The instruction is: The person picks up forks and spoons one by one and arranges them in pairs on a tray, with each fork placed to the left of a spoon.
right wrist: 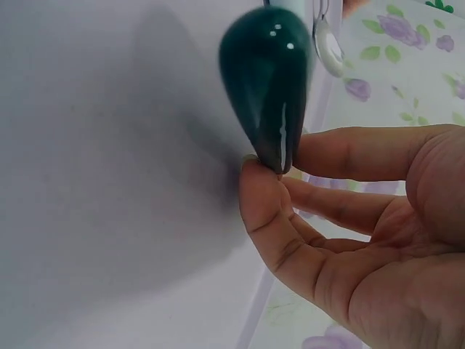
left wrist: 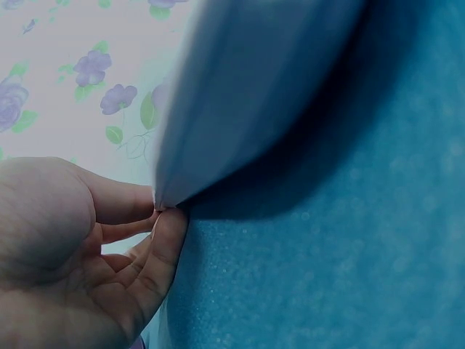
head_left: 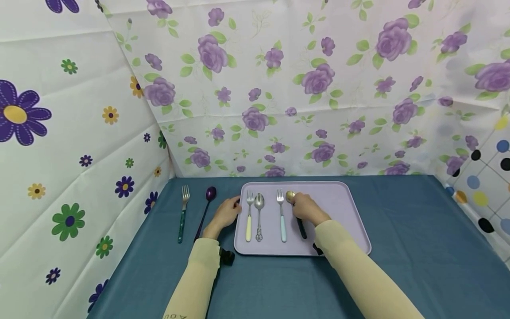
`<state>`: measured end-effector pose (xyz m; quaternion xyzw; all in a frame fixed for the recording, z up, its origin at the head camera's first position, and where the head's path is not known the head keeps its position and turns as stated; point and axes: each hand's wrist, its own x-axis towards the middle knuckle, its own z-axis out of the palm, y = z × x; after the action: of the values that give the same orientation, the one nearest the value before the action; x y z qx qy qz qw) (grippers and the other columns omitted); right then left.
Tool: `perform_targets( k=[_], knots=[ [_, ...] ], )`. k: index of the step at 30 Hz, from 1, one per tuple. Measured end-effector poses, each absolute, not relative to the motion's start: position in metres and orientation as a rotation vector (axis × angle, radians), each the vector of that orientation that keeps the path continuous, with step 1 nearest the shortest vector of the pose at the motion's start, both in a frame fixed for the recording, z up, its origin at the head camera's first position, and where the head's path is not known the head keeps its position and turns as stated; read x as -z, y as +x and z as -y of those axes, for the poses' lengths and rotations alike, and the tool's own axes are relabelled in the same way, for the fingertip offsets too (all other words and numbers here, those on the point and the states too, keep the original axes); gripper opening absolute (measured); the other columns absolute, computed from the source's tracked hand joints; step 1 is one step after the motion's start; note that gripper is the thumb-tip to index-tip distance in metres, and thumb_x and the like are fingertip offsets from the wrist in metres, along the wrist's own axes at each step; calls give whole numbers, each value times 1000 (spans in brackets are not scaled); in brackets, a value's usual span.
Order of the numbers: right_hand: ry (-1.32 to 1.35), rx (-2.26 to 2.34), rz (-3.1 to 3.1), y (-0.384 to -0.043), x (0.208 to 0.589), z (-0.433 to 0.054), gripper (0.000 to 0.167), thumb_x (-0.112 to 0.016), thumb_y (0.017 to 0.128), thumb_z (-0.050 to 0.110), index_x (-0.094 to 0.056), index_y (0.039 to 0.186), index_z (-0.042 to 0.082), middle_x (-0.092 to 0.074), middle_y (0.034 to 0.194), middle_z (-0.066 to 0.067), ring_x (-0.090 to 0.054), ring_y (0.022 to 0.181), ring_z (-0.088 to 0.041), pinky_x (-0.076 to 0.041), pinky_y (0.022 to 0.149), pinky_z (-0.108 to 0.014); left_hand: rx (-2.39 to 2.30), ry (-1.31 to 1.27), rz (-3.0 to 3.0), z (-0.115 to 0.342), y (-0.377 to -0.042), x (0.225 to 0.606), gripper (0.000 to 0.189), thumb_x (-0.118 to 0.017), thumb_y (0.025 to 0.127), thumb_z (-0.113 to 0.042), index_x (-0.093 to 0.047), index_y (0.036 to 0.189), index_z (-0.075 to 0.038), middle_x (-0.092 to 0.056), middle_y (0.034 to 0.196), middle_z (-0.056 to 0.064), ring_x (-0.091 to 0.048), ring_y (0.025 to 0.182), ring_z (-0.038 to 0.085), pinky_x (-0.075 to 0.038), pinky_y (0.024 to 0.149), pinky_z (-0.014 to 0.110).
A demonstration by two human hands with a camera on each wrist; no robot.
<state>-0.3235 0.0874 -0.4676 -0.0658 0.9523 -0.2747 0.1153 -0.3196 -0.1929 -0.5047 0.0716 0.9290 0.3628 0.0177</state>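
Pale-sleeved forearms (head_left: pixel 356 268) reach forward, right fingers (right wrist: pixel 265 207) pinching a green-handled spoon (right wrist: pixel 265 80), left fingers (left wrist: pixel 167 240) apparently pinching the tray (head_left: pixel 332 210).

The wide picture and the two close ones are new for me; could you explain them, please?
No machine: these are a person's bare hands. The wide picture comes from a head camera, the close ones from cameras on each wrist. On blue cloth lies a lilac tray with a yellow-handled fork, a silver spoon and a blue-handled fork; left of it, a green-handled fork and a purple spoon. The left hand pinches the tray's rim; the right hand holds a dark-handled gold spoon.
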Motion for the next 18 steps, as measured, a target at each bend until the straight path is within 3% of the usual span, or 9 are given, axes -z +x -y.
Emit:
perform_targets(
  k=[2,5,18],
  knots=[
    [-187,813,-2787,-323,467,-86,16,-55,90,-6,-67,81,-2,-62,72,-12,-59,59,-20,-47,52,-29,-1127,223,-2885,192,-319,504,44,-52,104,-7,-54,146,7,-58,102,14,-55,91,26,-44,81,39],
    [-184,824,-2791,-322,465,-82,16,-55,86,-8,-65,77,0,-61,70,-11,-58,59,-20,-46,52,-28,-1122,217,-2888,192,-318,503,44,-53,104,-7,-54,146,7,-58,102,14,-55,92,27,-44,81,40],
    [-90,831,-2796,-321,473,-69,10,-60,84,-11,-65,83,-2,-64,78,-15,-63,64,-25,-51,56,-32,-1119,192,-2866,192,-319,502,45,-52,105,-9,-52,149,5,-58,105,14,-54,94,27,-43,82,40]
  ],
)
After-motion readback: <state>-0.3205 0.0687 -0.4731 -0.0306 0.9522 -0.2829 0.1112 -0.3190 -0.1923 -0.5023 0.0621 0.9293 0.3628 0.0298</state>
